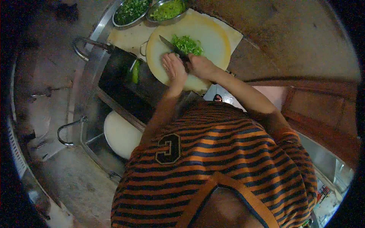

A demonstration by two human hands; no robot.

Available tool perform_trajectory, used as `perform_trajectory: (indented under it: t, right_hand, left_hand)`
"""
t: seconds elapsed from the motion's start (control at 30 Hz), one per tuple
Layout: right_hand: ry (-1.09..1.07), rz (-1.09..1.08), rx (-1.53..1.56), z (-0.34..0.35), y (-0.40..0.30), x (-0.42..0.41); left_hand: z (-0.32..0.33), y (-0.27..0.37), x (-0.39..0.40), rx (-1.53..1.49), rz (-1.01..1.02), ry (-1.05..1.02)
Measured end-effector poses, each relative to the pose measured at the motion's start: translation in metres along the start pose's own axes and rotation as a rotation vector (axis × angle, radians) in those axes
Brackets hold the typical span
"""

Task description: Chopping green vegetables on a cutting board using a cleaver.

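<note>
My right hand (202, 67) grips the handle of a kitchen knife (168, 43). Its dark blade points to the upper left, low over a round, pale cutting board (212, 31) with a yellowish rim. Beyond the blade lies a loose heap of chopped green vegetable (186, 45). On the near side of the blade, my left hand (174, 67) rests on the board, its fingers close together and fingertips near the knife. A small pale bit shows by those fingertips; whether the fingers hold it is unclear. A metal ring handle (143, 49) sticks out at the board's left edge.
Two metal bowls stand behind the board, one with dark chopped greens (132, 10), one with lighter chopped greens (168, 10). Left of me is a double sink with a divider (119, 108), taps (81, 52), a long green vegetable (136, 71) and a large white basin (121, 136).
</note>
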State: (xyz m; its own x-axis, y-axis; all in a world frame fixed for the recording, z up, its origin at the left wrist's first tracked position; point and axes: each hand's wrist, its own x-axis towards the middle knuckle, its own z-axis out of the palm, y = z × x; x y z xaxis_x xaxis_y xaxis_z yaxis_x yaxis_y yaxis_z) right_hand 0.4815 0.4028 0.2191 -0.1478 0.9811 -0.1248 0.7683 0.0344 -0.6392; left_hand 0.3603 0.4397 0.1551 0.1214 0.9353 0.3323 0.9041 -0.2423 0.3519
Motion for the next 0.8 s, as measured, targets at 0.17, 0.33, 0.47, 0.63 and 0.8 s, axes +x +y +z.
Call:
perform_trajectory:
  t: [0.17,0.33,0.47,0.63,0.8]
  right_hand:
    - [-0.042,-0.085,-0.053,-0.023,0.003,-0.040]
    - [-0.116,-0.023,-0.125,-0.023,-0.001,-0.061]
    - [-0.079,0.009,-0.186,0.008,0.003,-0.042]
    - [-0.022,0.051,-0.030,0.004,-0.012,-0.004]
    - [-0.012,0.009,-0.029,0.004,0.004,-0.007]
  left_hand:
    - [0.002,-0.001,-0.004,-0.053,-0.015,0.095]
    - [0.007,-0.001,-0.007,-0.049,-0.007,0.144]
    - [0.019,-0.013,-0.003,0.058,-0.008,0.126]
    - [0.003,-0.006,0.004,0.054,-0.044,0.008]
    - [-0.012,0.005,-0.004,-0.073,-0.030,0.151]
